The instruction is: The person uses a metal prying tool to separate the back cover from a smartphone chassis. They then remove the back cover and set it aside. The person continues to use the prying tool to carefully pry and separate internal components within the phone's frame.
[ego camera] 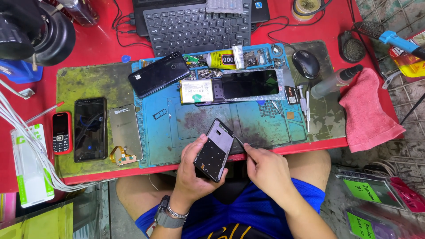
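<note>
My left hand grips a black phone frame with its bare inner side up, held over the near edge of the blue work mat. My right hand pinches a thin metal tool whose tip touches the frame's right edge. Farther up the mat lies an opened phone showing its battery and a dark screen, with a dark blue back cover to its left.
A black smartphone, a red keypad phone and a grey screen panel with flex cable lie at the left. A keyboard, glue tube, mouse, screwdrivers and pink cloth sit beyond and right.
</note>
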